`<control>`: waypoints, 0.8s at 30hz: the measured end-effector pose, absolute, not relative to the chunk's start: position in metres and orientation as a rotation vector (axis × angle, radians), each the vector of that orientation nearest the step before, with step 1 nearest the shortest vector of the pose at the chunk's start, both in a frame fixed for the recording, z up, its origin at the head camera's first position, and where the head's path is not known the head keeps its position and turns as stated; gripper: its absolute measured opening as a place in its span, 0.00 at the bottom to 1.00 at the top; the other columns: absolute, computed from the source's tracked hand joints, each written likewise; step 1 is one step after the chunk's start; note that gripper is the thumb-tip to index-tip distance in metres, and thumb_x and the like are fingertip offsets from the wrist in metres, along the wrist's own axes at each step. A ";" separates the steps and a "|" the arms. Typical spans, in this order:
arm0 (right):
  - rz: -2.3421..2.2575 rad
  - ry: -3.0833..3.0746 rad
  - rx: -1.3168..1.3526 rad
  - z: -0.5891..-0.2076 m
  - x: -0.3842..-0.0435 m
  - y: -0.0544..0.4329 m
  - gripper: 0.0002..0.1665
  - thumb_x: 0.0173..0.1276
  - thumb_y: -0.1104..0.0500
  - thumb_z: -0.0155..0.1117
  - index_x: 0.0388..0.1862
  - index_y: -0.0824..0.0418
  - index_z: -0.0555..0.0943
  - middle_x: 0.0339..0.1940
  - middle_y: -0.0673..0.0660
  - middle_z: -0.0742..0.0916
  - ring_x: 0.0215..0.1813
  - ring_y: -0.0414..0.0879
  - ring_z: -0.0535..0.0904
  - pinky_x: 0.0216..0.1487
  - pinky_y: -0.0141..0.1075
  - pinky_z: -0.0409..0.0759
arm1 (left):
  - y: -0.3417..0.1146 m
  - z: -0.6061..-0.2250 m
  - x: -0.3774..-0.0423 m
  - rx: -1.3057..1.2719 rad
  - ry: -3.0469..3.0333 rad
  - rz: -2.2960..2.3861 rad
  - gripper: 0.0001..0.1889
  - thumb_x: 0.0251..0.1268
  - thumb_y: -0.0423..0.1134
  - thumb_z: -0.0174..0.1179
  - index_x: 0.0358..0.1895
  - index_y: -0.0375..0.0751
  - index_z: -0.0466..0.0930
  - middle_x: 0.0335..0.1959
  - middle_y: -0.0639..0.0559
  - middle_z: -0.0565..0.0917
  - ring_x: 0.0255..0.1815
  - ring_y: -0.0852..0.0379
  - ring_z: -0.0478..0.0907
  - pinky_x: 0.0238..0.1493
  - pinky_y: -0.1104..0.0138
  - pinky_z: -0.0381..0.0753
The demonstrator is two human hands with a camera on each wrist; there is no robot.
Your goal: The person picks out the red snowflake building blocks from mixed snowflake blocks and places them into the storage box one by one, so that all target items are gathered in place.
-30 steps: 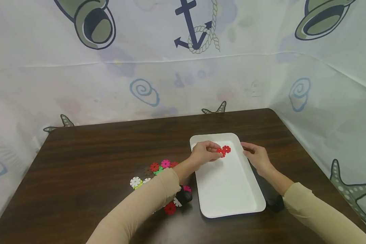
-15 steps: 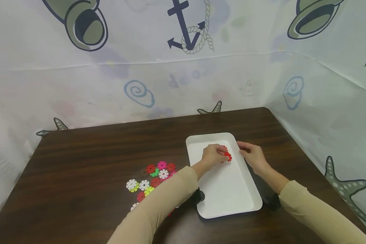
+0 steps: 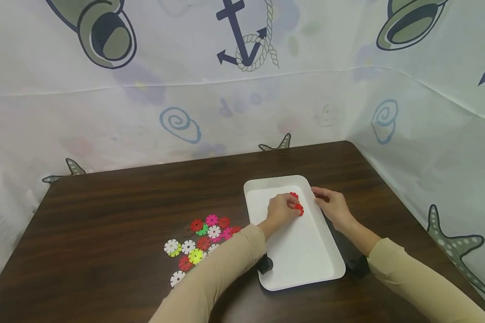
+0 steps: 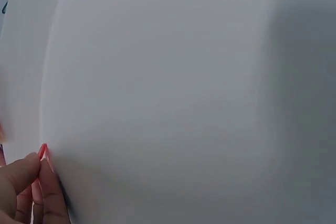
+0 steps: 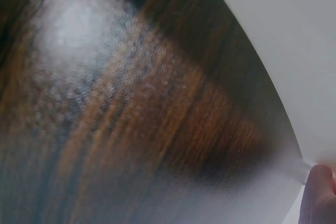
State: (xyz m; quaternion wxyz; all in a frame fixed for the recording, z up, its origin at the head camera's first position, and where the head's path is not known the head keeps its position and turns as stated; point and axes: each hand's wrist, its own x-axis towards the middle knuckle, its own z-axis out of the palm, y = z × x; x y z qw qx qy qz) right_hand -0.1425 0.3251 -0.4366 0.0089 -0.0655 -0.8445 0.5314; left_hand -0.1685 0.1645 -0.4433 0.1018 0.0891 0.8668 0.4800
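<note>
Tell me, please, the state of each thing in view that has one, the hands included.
White tray: open side up on the table
Loose discs: scattered left of the tray, some overlapping
Red disc: pinched, partly hidden
Left hand: pinching the red disc over the tray
Right hand: holding the tray's right rim

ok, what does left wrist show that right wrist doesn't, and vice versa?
Left wrist only: the red piece, pinched by the left hand.
Right wrist only: the dark wood-grain table with bright glare.
Both: the white tray. The right hand is at the tray's edge in right wrist; a blurred sliver at left wrist's left edge may be it too.
</note>
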 end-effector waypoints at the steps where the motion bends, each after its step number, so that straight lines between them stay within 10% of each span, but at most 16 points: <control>1: 1.659 -2.638 -0.203 -0.437 -0.142 0.325 0.24 0.70 0.66 0.53 0.65 0.68 0.69 0.62 0.69 0.75 0.57 0.63 0.77 0.52 0.45 0.77 | 0.165 -0.444 -0.168 0.283 2.580 1.408 0.09 0.54 0.33 0.67 0.39 0.40 0.84 0.30 0.52 0.83 0.31 0.60 0.75 0.37 0.74 0.78; 24: 1.655 -2.635 -0.182 -0.434 -0.140 0.323 0.24 0.70 0.67 0.54 0.65 0.68 0.69 0.62 0.69 0.75 0.56 0.63 0.77 0.51 0.45 0.77 | 0.168 -0.446 -0.166 0.326 2.770 1.231 0.09 0.54 0.34 0.68 0.39 0.40 0.84 0.31 0.51 0.82 0.31 0.59 0.73 0.38 0.71 0.77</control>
